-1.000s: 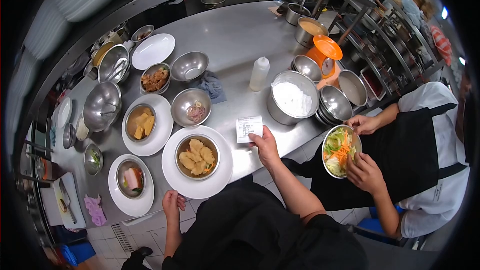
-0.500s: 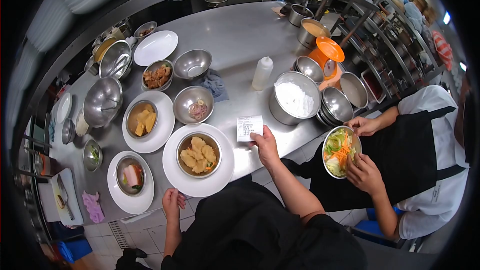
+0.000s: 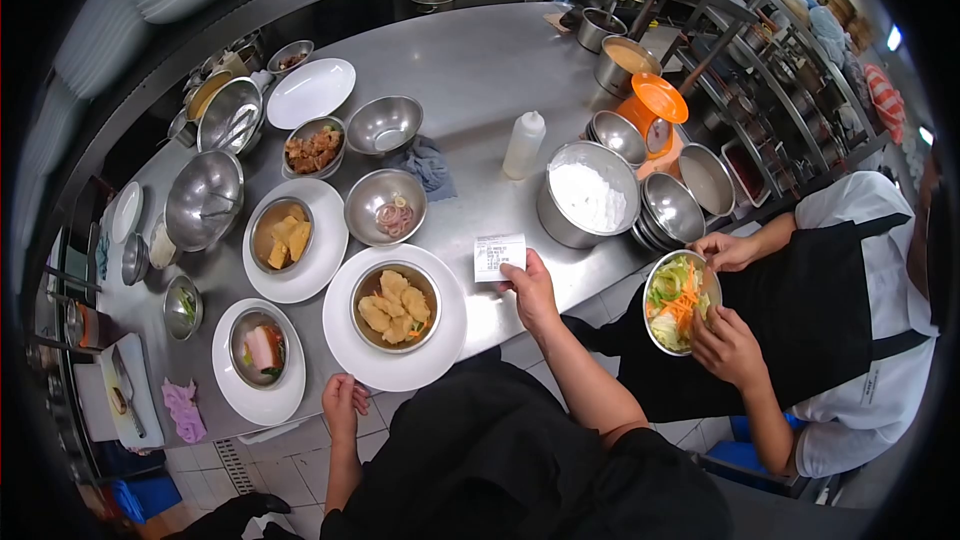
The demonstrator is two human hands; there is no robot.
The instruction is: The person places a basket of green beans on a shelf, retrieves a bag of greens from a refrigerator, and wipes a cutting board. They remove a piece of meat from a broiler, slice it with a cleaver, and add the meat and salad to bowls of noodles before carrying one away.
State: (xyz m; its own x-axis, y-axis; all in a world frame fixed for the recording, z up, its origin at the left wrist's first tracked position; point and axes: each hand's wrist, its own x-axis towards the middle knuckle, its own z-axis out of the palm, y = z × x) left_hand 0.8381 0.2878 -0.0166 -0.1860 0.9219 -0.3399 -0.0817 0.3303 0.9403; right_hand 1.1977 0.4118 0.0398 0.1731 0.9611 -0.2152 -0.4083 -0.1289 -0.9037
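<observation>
A printed paper order slip (image 3: 500, 257) is pinched between the thumb and fingers of my right hand (image 3: 535, 290), above the front edge of the steel table. My left hand (image 3: 345, 399) hangs at the same edge with its fingers curled and nothing visible in them. Just above it stands a large white plate (image 3: 342, 348), bearing a steel bowl of battered fried pieces (image 3: 392, 310) with some carrot shreds. To the left, another white plate (image 3: 285, 410) carries a bowl with a pale pink block of food (image 3: 264, 348). Behind these, yellow chunks (image 3: 290, 238) fill a third plated bowl.
At right, a co-worker's hands (image 3: 735, 345) hold a bowl of shredded vegetables (image 3: 677, 302). A pot of white powder (image 3: 588, 198), a squeeze bottle (image 3: 524, 146) and an orange scale (image 3: 655, 115) stand nearby. Sliced onion lies in a bowl (image 3: 362, 215); a knife rests on a board (image 3: 128, 380).
My view has shifted slightly, and the slip stays in my right hand. The co-worker's bowl shows more carrot. A dark shoe and leg at lower left have come further into view.
</observation>
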